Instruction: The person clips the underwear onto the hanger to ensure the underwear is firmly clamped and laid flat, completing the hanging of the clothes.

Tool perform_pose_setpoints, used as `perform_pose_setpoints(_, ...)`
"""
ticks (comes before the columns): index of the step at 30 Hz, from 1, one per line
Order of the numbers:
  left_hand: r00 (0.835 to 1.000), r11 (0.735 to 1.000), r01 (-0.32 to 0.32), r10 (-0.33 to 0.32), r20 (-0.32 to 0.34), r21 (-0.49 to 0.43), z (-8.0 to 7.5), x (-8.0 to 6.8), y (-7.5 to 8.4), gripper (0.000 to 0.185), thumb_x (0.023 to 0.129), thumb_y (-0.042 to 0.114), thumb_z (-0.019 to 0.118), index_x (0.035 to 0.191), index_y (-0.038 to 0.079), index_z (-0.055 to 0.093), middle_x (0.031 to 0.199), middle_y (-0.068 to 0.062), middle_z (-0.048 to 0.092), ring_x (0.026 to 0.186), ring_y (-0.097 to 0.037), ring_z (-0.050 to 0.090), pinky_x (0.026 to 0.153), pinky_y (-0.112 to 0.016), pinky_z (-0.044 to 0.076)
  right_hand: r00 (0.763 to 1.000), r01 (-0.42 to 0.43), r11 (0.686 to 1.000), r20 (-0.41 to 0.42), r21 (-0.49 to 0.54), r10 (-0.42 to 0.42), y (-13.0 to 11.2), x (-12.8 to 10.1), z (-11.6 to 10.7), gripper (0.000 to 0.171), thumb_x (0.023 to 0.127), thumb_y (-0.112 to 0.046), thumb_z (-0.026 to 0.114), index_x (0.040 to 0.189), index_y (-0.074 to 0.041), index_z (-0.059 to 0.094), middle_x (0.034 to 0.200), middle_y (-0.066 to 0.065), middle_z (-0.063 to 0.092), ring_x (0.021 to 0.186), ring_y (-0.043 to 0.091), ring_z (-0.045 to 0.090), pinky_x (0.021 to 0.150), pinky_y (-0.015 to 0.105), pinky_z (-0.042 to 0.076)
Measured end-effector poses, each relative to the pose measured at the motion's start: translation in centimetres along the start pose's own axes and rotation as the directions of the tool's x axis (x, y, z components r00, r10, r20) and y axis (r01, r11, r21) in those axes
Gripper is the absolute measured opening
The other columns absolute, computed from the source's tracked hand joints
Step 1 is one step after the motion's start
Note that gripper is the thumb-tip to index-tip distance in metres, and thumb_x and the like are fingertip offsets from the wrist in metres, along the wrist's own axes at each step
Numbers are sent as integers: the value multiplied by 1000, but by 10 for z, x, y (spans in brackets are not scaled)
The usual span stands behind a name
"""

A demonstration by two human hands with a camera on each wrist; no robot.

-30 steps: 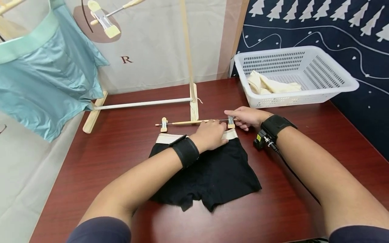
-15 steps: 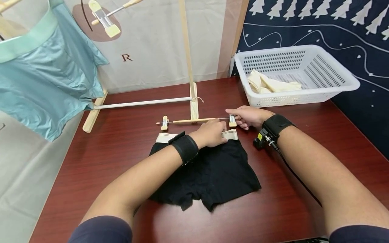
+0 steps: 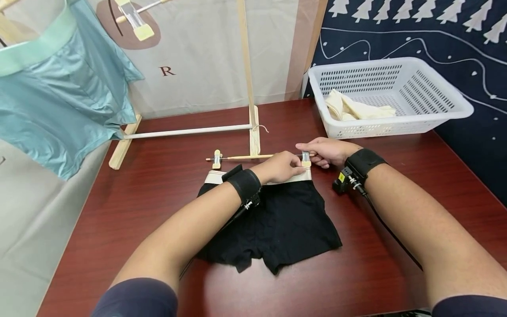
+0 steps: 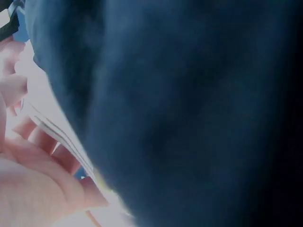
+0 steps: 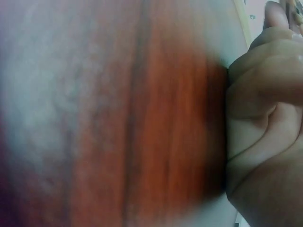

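Note:
A pair of black boxer briefs [image 3: 289, 215] with a cream waistband [image 3: 299, 178] lies flat on the dark red table. My left hand [image 3: 278, 167] pinches the waistband near its right end; in the left wrist view, the fingers [image 4: 45, 137] bend around the striped band, and black cloth fills most of the picture. Just above the band lies a clip hanger [image 3: 247, 157]. Its right clip [image 3: 306, 159] is gripped by my right hand [image 3: 329, 152], the clip's lower end meeting the waistband. The left clip [image 3: 216, 159] sits above the band's other end, apart from it.
A white basket [image 3: 400, 125] with cream cloth [image 3: 358, 108] stands at the back right. Behind the hanger is a wooden rack with a white crossbar [image 3: 190, 131]. Light blue boxer briefs [image 3: 75, 92] hang at the left, and another clip [image 3: 134, 20] hangs above.
My left hand has shifted from lying over the waistband to pinching it beside the right clip. The waistband's right end has come up to that clip. My right hand stays on the clip.

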State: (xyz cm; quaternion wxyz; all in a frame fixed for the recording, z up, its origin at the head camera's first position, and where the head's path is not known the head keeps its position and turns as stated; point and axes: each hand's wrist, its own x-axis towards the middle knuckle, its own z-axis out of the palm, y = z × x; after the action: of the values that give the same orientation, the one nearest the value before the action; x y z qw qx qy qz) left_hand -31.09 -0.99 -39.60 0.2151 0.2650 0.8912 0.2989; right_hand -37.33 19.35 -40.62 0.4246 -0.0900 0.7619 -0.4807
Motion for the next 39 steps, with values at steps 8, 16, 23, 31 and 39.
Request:
perform_pose_setpoints(8, 998, 999, 41, -42, -43, -14, -2, 1, -4, 19, 99, 25, 64, 95, 12, 76, 78, 5, 65, 74, -10, 53, 68, -19, 39, 997, 75, 997, -21, -25, -75, 0, 1, -1, 54, 105, -41, 49, 59, -15, 36, 47, -8, 23, 41, 8, 24, 43, 22, 23)
perform_pose_setpoints(16, 998, 998, 24, -27, -62, -59, -4, 1, -6, 16, 98, 23, 64, 96, 12, 76, 79, 5, 64, 76, -9, 54, 69, -19, 40, 988, 116, 993, -102, 1, -115, 0, 2, 1, 50, 105, -36, 52, 61, -16, 39, 48, -8, 25, 42, 8, 27, 43, 21, 24)
perform_pose_setpoints(23, 997, 999, -2, -2, -81, -50, -8, 2, -4, 18, 98, 23, 64, 94, 10, 76, 71, 7, 59, 71, -8, 51, 65, -18, 38, 981, 130, 991, -147, 20, -126, -5, -1, 2, 45, 104, -34, 54, 65, -14, 46, 47, -8, 27, 41, 7, 28, 42, 20, 25)
perform_pose_setpoints(31, 996, 996, 32, -38, -82, -78, -13, 2, -1, 18, 99, 25, 63, 97, 12, 76, 76, 6, 62, 74, -10, 53, 66, -19, 39, 982, 142, 989, -125, -29, -145, -7, -4, -1, 43, 104, -35, 53, 67, -14, 54, 47, -8, 27, 41, 8, 27, 42, 21, 24)
perform_pose_setpoints(39, 994, 995, 76, -81, -71, -69, -3, 0, -6, 19, 98, 27, 65, 98, 13, 78, 82, 4, 69, 74, -8, 54, 66, -18, 40, 990, 123, 991, -69, -59, -127, 1, -4, 5, 42, 105, -36, 51, 70, -13, 55, 49, -7, 27, 42, 9, 28, 43, 22, 25)
